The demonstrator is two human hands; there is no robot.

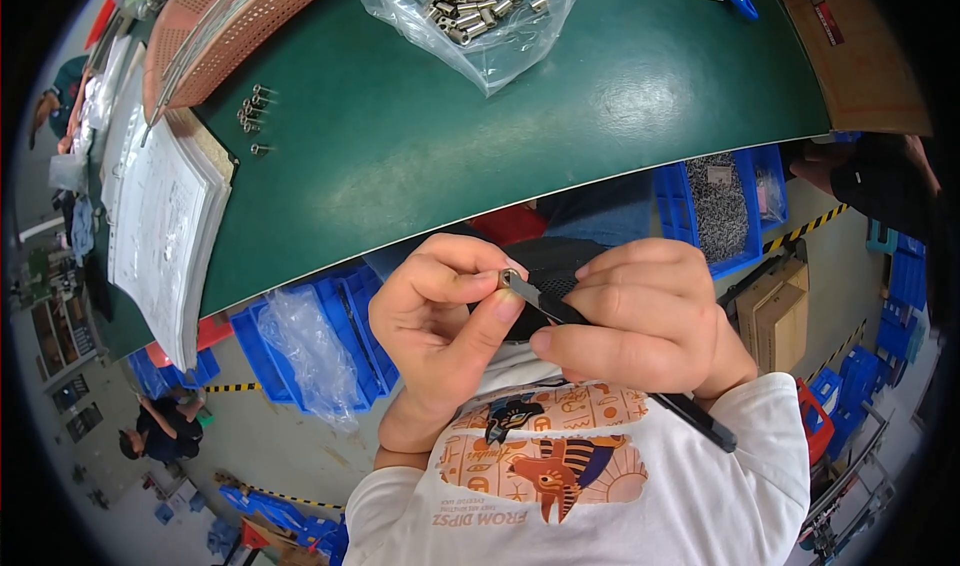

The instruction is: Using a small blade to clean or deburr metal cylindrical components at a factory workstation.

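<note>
Where the two hands meet near the body, a small metal sleeve (508,277) sits pinched between the left hand (440,316)'s thumb and forefinger, on the tip of a thin black tool (545,304) that the right hand (645,316) grips with curled fingers, which hide most of its shaft. Whether the sleeve is pushed fully on is hard to make out. Farther off on the green table (450,136), a clear bag (470,11) of similar sleeves is cut off at the top edge, with loose ones (252,114) to the left.

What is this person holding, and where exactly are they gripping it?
The left hand pinches a small metal piece at its tip; the right hand grips a thin black tool along its shaft.
</note>
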